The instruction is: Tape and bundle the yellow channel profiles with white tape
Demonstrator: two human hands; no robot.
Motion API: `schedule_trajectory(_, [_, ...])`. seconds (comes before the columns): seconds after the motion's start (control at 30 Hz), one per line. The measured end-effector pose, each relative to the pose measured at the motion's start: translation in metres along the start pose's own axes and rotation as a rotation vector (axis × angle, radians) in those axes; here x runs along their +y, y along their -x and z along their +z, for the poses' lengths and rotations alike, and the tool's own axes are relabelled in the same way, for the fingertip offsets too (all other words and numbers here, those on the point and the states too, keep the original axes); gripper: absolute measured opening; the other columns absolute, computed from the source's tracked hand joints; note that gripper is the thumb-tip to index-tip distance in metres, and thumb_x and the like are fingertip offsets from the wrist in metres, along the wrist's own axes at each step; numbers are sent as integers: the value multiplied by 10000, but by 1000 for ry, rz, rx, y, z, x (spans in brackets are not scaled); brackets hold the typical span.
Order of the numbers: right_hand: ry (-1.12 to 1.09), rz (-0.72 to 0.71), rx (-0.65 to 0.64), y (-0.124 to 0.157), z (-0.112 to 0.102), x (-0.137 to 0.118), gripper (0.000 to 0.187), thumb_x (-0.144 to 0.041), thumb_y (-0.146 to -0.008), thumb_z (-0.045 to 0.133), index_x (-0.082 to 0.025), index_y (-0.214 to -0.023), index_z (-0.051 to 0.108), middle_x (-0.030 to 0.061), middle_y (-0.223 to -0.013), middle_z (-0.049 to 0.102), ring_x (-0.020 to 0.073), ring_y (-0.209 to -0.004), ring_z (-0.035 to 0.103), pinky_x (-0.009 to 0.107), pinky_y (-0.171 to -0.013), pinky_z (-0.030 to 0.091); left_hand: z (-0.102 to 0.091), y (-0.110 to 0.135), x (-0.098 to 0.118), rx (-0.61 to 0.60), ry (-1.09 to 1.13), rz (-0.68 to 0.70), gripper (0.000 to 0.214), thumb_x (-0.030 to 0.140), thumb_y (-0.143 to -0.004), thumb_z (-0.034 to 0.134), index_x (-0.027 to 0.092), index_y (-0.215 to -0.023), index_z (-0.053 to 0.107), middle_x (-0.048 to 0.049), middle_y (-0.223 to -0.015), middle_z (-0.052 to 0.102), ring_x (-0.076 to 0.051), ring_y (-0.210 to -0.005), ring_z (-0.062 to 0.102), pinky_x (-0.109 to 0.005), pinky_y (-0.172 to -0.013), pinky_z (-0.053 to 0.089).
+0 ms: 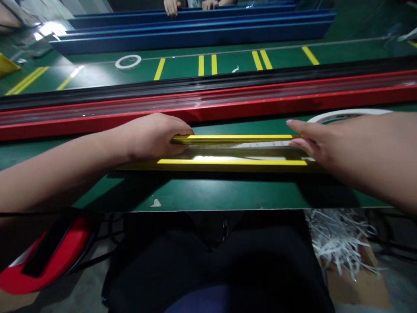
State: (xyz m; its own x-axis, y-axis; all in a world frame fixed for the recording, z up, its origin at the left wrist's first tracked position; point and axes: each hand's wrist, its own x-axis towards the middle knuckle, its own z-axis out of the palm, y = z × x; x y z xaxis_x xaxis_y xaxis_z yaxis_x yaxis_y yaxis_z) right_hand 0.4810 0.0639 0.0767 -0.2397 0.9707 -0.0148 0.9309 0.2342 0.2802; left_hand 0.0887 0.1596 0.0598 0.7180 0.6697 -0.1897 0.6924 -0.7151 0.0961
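Observation:
A yellow U-shaped channel [234, 163] lies lengthwise near the table's front edge, its two bright rims running left to right. Inside it, toward the right, shows a pale strip [267, 144] with faint markings. My left hand [156, 135] is closed on the channel's left part, with the thumb over the far rim. At the right part, my right hand [321, 139] has the far rim between its thumb and a finger; the other fingers are hidden. Just behind that hand is a large white tape roll [350, 114], partly covered by it.
Behind the channel a long red profile [228, 104] and a black one [208, 82] span the green table [208, 191]. Farther back are a white ring [128, 61], yellow tape marks [201, 65], blue profiles [195, 37] and another person's hands [172, 6]. White scraps [342, 243] lie below right.

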Motion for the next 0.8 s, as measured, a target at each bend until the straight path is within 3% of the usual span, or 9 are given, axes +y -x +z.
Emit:
schedule_trajectory(0.13, [209, -9, -58, -1, -12, -19, 611, -666, -1066, 328, -282, -1394, 672, 126, -718, 639, 247, -634, 613, 393, -669, 390, 3, -9, 12, 23, 64, -13, 356, 444, -936, 569, 203, -1122, 755, -60, -1047, 761, -205, -884, 671, -275, -801, 471])
schedule_trajectory(0.23, [129, 15, -126, -10, -17, -27, 478, -551, -1062, 430, -225, -1175, 760, 158, -760, 669, 285, -712, 655, 426, -728, 442, 6, -13, 15, 48, 118, -49, 384, 468, -910, 582, 213, -1134, 763, -62, -1068, 771, -217, -916, 680, -274, -790, 469])
schedule_trajectory(0.33, [-7, 50, -211, -24, -19, -23, 511, -568, -1047, 445, -204, -996, 800, 193, -890, 720, 346, -888, 696, 484, -841, 472, 10, -14, 14, 65, 151, -81, 404, 474, -881, 609, 215, -1144, 774, -69, -1069, 781, -224, -904, 679, -282, -760, 460])
schedule_trajectory(0.57, [-251, -20, -298, -35, -19, 8, 561, -634, -1033, 383, -299, -1185, 806, 91, -1139, 775, 276, -948, 711, 382, -824, 509, 13, -14, 14, 103, 164, -135, 454, 479, -826, 642, 218, -1170, 782, -68, -1046, 790, -221, -846, 668, -286, -712, 432])
schedule_trajectory(0.8, [-181, 57, -176, -7, -12, 9, 606, -614, -1068, 300, -305, -1326, 753, 96, -1198, 768, 283, -1011, 716, 354, -784, 481, 14, -8, 7, 115, 217, -41, 345, 514, -851, 606, 202, -910, 741, -60, -881, 742, -191, -743, 602, -281, -669, 396])
